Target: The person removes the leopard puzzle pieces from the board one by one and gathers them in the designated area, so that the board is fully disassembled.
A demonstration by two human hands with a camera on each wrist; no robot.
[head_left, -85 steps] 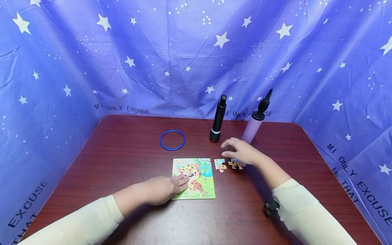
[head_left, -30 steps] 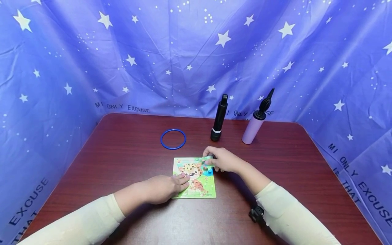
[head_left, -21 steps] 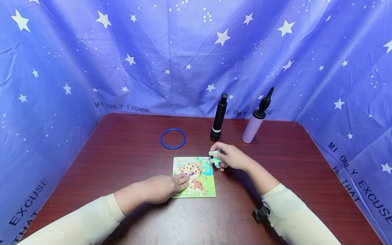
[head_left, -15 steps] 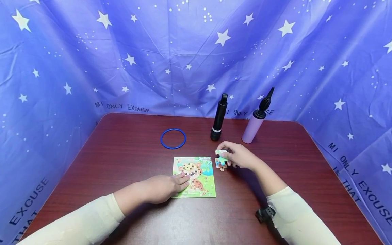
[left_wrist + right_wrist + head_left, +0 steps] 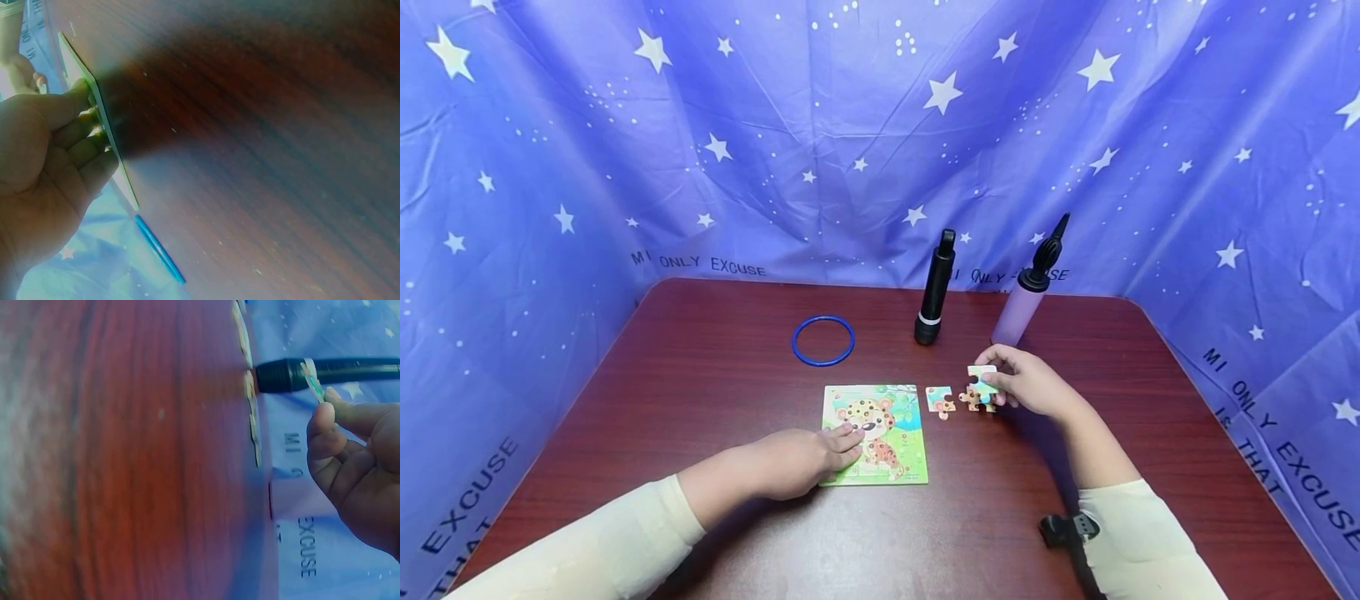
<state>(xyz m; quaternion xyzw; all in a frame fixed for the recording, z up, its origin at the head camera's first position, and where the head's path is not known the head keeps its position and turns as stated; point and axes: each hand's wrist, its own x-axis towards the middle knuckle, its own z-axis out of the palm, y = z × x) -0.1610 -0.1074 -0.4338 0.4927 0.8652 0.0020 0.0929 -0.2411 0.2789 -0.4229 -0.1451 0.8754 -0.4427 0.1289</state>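
A square jigsaw puzzle board (image 5: 904, 454) with a spotted cartoon animal lies on the table. My left hand (image 5: 808, 462) rests on its left part with fingers stretched out; in the left wrist view the thumb (image 5: 65, 106) is at the board's edge. Right of the board, my right hand (image 5: 1026, 379) pinches a puzzle piece (image 5: 981, 372) between thumb and fingers. The right wrist view has this puzzle piece (image 5: 312, 381) held up clear of the table. Below it lie loose pieces: one (image 5: 938, 400) beside the board, and more spotted puzzle pieces (image 5: 973, 400) partly covered by the held one.
A blue ring (image 5: 823, 364) lies behind the board. Farther back stand a black cylinder with a white band (image 5: 934, 287) and a purple hand pump with a black top (image 5: 1018, 310). A starry blue curtain (image 5: 820, 167) surrounds the brown table (image 5: 700, 358).
My right hand has carried the piece from the board's upper right corner rightward over the loose pieces, uncovering the one beside the board. My left hand has stayed in place.
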